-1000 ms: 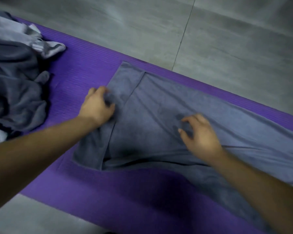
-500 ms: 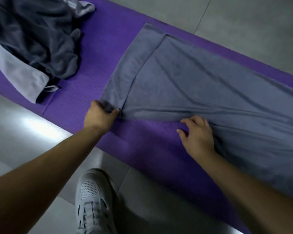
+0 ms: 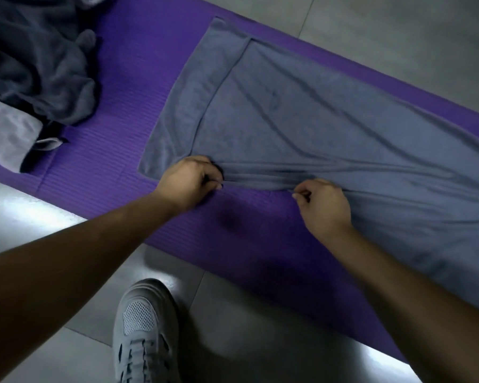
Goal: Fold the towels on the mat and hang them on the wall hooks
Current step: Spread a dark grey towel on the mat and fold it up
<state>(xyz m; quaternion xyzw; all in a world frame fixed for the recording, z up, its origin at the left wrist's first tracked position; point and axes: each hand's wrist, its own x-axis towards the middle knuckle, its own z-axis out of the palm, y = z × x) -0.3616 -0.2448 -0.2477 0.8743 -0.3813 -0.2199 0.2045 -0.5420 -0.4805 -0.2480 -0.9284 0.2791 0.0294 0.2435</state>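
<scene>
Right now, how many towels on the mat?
3 visible: blue-grey towel spread flat, centre; dark grey towel crumpled, top left; light grey towel at left edge. More may be hidden.

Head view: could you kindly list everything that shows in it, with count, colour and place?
blue-grey terry towel: one, blue-grey, spread wrinkled along the mat
purple ribbed foam mat: one, purple, lying on the floor
dark grey crumpled towel heap: one heap, dark grey, upper left on the mat
light grey cloth: one, light grey, at the left edge, below the heap
grey tiled floor: grey, around the mat
white mesh shoe: one, white, bottom centre on the floor
left hand: pinches the blue-grey towel's near edge
right hand: pinches the same edge, further right
</scene>
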